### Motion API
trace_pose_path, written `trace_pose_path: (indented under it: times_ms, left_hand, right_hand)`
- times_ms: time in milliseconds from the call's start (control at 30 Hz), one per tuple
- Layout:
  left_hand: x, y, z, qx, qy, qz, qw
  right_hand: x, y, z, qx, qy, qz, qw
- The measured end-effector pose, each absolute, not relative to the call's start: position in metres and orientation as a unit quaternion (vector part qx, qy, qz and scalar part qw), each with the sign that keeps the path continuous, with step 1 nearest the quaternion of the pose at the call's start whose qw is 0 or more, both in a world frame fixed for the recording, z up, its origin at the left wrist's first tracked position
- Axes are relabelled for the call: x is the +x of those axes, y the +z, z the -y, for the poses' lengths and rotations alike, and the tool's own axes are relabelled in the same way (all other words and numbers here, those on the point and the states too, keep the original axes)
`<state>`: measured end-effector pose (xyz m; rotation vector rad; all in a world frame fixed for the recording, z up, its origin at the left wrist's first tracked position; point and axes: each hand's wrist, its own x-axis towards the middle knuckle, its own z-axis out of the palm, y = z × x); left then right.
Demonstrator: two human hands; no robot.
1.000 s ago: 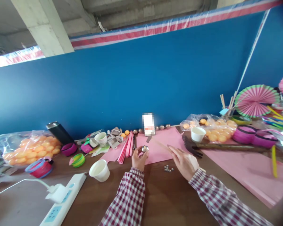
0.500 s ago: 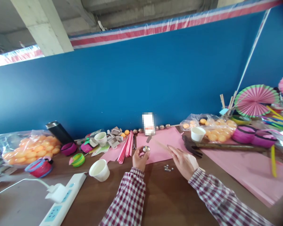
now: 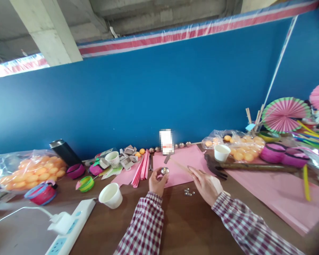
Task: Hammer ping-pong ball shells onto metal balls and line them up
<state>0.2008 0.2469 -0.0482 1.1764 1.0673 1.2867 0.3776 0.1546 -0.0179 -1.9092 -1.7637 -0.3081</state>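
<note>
My left hand [image 3: 156,181] pinches a shiny metal ball [image 3: 164,171] between thumb and fingers, over the near edge of a pink paper sheet [image 3: 191,161]. In my right hand [image 3: 207,184] is a thin, pale wooden stick [image 3: 180,165], which slants up and left over the paper. Its far tip lies beyond the ball and apart from it. Several small metal balls [image 3: 188,192] rest on the brown table between my hands. More large metal balls [image 3: 188,144] line the back edge, beside a pixelated white item [image 3: 166,141].
A hammer [image 3: 255,167] lies right of the paper. White paper cups [image 3: 110,195] stand left and right. Folded pink strips [image 3: 145,170], bags of orange balls [image 3: 34,173], a dark flask [image 3: 65,152] and a power strip [image 3: 71,226] also occupy the table. A blue partition [image 3: 154,95] rises behind.
The whole view has shifted slightly, with the table's objects a little lower and further left. Both hands keep the same grips; the stick's angle looks nearly the same.
</note>
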Motion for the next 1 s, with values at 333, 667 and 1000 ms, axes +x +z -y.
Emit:
trace_pose_path:
  times_ms: [333,667,1000]
  left_hand:
    - [0.1996,-0.0528,-0.2479,0.498,0.535,-0.443,0.52]
    - [0.1996,-0.0501,-0.2478,0.481,0.554,-0.454,0.506]
    - [0.1967,-0.0548,-0.254,0.486,0.575,-0.466,0.465]
  right_hand:
    - [0.3763,-0.0154,-0.1538,-0.705,-0.105,0.652,0.259]
    - [0.377,-0.0148,-0.1537,-0.697,-0.101,0.657,0.267]
    - [0.3796,-0.0193,-0.1551,-0.69,-0.13,0.66,0.266]
